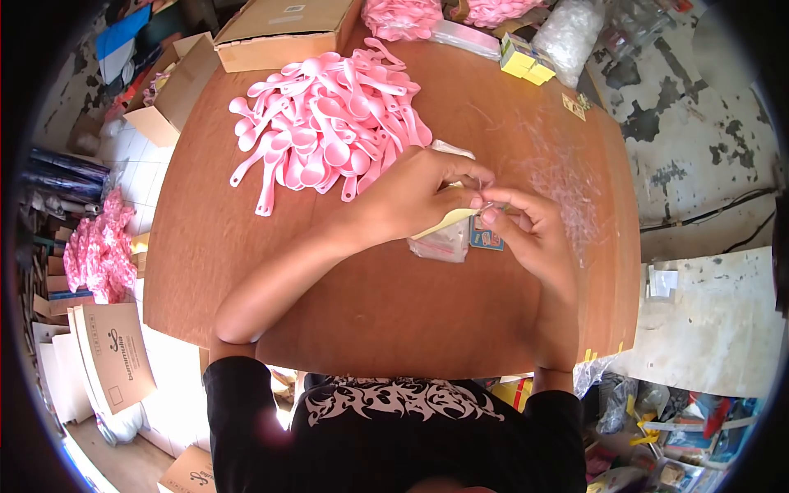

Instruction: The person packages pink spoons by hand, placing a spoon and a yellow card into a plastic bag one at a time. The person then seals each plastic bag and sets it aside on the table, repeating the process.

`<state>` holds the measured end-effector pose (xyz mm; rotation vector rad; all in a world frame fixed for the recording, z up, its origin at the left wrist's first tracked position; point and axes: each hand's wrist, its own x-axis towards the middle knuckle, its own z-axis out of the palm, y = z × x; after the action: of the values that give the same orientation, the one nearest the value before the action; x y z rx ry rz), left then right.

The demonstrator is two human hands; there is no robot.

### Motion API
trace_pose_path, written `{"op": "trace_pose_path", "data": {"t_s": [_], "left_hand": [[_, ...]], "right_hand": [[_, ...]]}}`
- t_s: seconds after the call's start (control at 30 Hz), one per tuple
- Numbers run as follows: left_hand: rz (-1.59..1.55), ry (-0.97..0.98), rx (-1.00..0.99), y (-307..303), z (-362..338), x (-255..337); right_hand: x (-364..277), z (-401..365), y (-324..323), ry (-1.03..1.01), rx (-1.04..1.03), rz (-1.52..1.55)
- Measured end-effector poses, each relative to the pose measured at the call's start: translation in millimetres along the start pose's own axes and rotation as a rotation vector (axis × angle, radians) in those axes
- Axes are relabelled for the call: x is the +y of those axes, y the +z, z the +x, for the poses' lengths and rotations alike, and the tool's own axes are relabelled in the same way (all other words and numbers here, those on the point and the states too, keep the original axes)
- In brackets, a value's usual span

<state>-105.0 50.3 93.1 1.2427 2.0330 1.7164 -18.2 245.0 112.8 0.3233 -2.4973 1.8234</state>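
My left hand (pixel 419 193) and my right hand (pixel 530 230) meet over the right half of the table, fingertips almost touching. The left fingers are closed in a pinch, and a pale yellow strip (pixel 454 219) curves out beneath them. The right thumb and forefinger pinch something small and thin that I cannot make out. Below the hands lie clear plastic bags (pixel 444 246) and a small blue printed box (pixel 486 237), both partly covered. A big heap of pink plastic spoons (pixel 329 123) is to the left of my left hand.
Thin clear plastic strips (pixel 567 189) are scattered on the brown table (pixel 394 320) at the right. Along the far edge stand a cardboard box (pixel 283 37), pink bundles (pixel 403 18), yellow boxes (pixel 526 62) and a clear plastic bag (pixel 569 41). More cartons (pixel 115 353) stand on the floor at left.
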Motion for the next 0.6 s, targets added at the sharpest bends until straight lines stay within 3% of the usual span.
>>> {"op": "trace_pose_path", "data": {"t_s": [0.2, 0.3, 0.33, 0.43, 0.47, 0.53, 0.6], "left_hand": [[0.083, -0.024, -0.032, 11.2, -0.7, 12.0], [0.159, 0.209, 0.103, 16.0, -9.8, 9.5], [0.164, 0.207, 0.105, 8.8, -11.3, 11.9], [0.344, -0.123, -0.201, -27.6, -18.2, 14.2], [0.342, -0.103, -0.156, -41.7, -19.9, 15.0], [0.186, -0.258, -0.124, -67.1, -19.7, 17.9], [0.143, -0.157, -0.007, -84.1, -22.7, 38.3]], "right_hand": [[29.6, -1.4, -9.9, 0.141, -0.264, 0.032], [32.4, 3.6, -10.7, 0.029, -0.284, -0.098], [21.0, 6.8, -8.8, 0.021, -0.268, -0.05], [14.2, 21.2, -7.8, 0.019, -0.169, 0.077], [15.0, 30.5, -9.4, 0.026, -0.082, 0.153], [25.1, 58.2, 2.7, -0.068, 0.065, -0.088], [53.9, 89.6, 13.4, -0.193, 0.088, -0.303]]}}
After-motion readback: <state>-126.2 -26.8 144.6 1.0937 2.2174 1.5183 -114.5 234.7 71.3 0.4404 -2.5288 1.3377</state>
